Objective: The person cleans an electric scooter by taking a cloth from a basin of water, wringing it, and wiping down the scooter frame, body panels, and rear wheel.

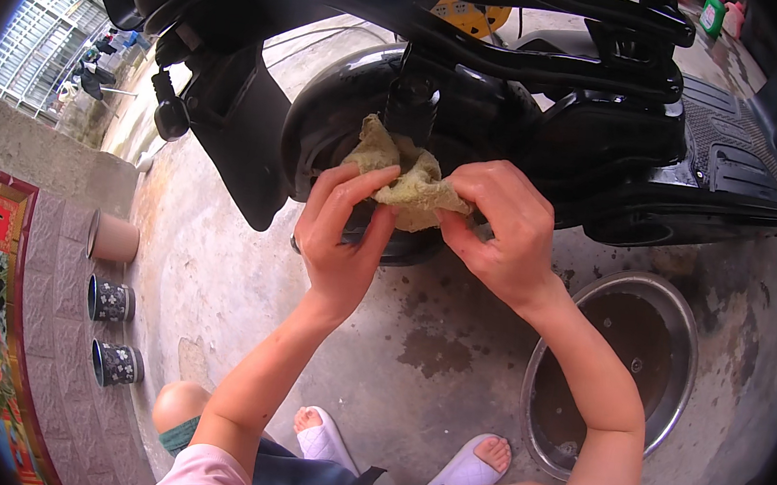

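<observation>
A yellowish cloth point(421, 193) is held up between my two hands in front of a black scooter point(603, 130). My left hand point(340, 231) pinches its left part between thumb and fingers. The right end is gripped by my right hand point(502, 225). Behind the cloth are the scooter's wheel, black fender point(347, 91) and shock absorber point(413, 97); the cloth and hands hide part of the wheel. Whether the cloth touches the scooter, I cannot tell.
A metal basin point(683, 348) of murky water stands on the concrete floor point(383, 368) beside my right forearm. A plain pot point(115, 237) and two patterned pots point(113, 300) line the wall at left. The footboard point(734, 149) extends right. Bottles point(712, 14) stand at upper right.
</observation>
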Demonstrator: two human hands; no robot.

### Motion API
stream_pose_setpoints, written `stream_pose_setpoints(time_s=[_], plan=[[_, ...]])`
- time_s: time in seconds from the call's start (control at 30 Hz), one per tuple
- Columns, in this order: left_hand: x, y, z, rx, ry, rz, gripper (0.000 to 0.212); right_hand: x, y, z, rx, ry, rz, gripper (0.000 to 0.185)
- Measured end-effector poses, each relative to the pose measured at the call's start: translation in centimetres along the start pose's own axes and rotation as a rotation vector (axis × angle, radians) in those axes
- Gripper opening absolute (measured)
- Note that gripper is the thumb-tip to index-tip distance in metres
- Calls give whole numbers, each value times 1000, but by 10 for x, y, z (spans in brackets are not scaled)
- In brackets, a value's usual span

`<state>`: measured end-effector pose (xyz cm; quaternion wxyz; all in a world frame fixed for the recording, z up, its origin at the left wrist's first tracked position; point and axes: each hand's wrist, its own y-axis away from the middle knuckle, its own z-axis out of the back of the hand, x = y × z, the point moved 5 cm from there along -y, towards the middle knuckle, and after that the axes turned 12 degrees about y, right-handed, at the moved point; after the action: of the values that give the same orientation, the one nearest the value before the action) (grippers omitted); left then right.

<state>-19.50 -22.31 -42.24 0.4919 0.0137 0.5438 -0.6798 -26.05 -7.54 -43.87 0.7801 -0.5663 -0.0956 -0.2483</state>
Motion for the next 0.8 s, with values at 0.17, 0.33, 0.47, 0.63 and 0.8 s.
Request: stream_pose_setpoints(time_s=[0.17,0.33,0.47,0.63,0.8], plan=[[-1,-41,-11,-63,-179,-114,34,-10,-32,-2,-255,250,171,36],[28,-57,-27,-83,138,191,39,-31,-25,-14,-169,181,-67,30],[30,-62,-33,-156,489,449,40,-35,-24,-10,-120,152,-119,28],[39,-59,-25,-201,728,624,38,-28,-26,-13,-86,-2,-248,24],[58,-41,-10,-415,978,682,30,-2,-23,-22,0,-85,-206,20]])
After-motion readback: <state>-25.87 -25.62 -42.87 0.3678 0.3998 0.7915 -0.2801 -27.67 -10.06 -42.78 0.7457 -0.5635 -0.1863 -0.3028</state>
